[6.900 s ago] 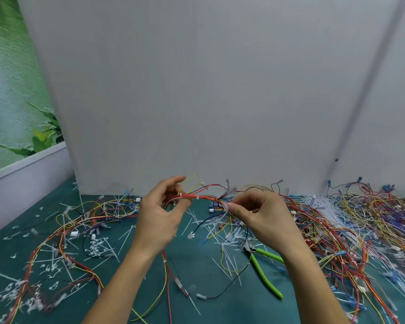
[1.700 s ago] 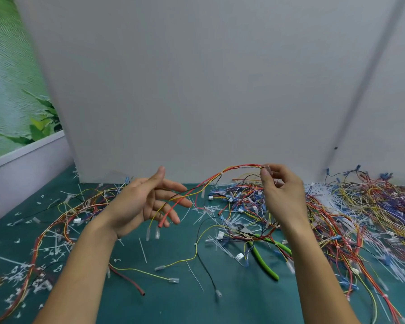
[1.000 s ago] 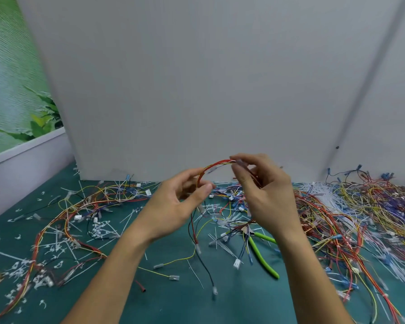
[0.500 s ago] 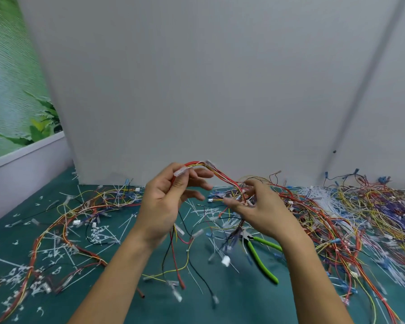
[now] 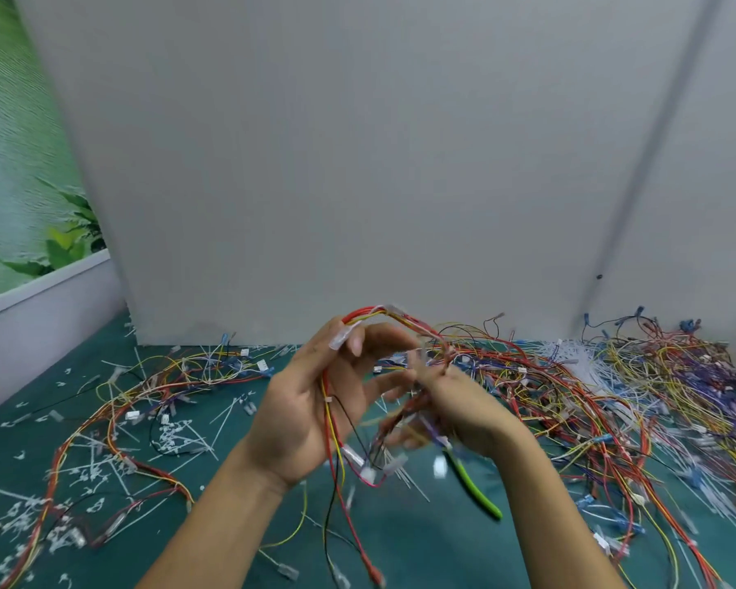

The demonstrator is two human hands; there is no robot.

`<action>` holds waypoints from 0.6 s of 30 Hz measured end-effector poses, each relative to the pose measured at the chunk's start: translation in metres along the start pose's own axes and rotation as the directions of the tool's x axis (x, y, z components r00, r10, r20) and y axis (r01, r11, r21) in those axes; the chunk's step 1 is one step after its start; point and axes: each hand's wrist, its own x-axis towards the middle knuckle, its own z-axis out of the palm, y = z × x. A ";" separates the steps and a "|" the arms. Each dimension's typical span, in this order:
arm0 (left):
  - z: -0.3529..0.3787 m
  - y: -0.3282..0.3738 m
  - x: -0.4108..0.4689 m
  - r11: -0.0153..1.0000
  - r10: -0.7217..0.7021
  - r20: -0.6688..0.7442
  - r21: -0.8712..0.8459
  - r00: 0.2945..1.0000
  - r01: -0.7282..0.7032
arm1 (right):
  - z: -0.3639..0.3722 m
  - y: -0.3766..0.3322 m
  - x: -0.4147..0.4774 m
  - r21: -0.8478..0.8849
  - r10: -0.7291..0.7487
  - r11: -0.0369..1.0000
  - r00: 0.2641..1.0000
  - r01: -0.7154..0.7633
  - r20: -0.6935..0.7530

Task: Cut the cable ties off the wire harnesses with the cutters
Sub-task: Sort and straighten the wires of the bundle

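I hold a wire harness [image 5: 394, 318] of red, yellow and black wires above the green table. My left hand [image 5: 311, 401] grips the bundle near its top, and the loose ends with clear connectors [image 5: 368, 471] hang below the palm. My right hand [image 5: 455, 408], blurred by motion, grips the same bundle just to the right. The green-handled cutters [image 5: 474, 488] lie on the table below my right wrist, in neither hand.
A big tangle of wire harnesses [image 5: 638, 397] covers the right of the table. More harnesses [image 5: 145, 388] and several cut white tie scraps [image 5: 175, 435] lie at the left. A grey wall panel [image 5: 358, 163] stands close behind.
My right hand has slid down along the bundle toward my left palm. The hanging wire ends have swung and gathered between my hands. The cutters have stayed on the table.
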 end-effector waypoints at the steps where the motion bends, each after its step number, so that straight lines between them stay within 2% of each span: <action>1: -0.001 0.003 0.000 1.000 -0.031 -0.025 0.004 0.999 0.031 | -0.002 -0.006 0.000 0.125 -0.047 0.991 0.995 0.058 -0.085; 3: -0.002 0.008 -0.001 0.994 -0.107 -0.037 0.026 0.994 0.108 | -0.007 -0.018 -0.002 0.302 -0.128 0.933 0.964 0.197 -0.235; 5: -0.002 0.010 -0.002 0.980 -0.185 -0.018 0.070 0.982 0.186 | -0.009 -0.026 -0.004 0.428 -0.214 0.838 0.926 0.337 -0.311; 7: -0.003 0.007 -0.002 0.950 -0.289 -0.017 0.120 0.957 0.289 | -0.010 -0.032 -0.009 0.548 -0.313 0.705 0.891 0.451 -0.330; 9: -0.005 0.002 -0.002 0.888 -0.426 -0.039 0.173 0.904 0.426 | -0.008 -0.037 -0.015 0.653 -0.379 0.590 0.877 0.474 -0.295; 11: -0.007 -0.006 0.000 0.837 -0.490 -0.119 0.215 0.864 0.504 | -0.006 -0.039 -0.019 0.701 -0.426 0.528 0.863 0.480 -0.270; 13: -0.009 -0.011 0.003 0.885 -0.408 -0.221 0.142 0.886 0.443 | -0.004 -0.039 -0.020 0.709 -0.420 0.532 0.871 0.463 -0.254; 15: -0.014 -0.010 0.005 0.954 -0.259 -0.287 0.072 0.922 0.291 | 0.000 -0.039 -0.018 0.715 -0.369 0.563 0.900 0.414 -0.230; 18: -0.024 -0.003 0.007 0.989 -0.110 -0.278 0.060 0.954 0.132 | 0.005 -0.036 -0.011 0.743 -0.281 0.590 0.943 0.316 -0.178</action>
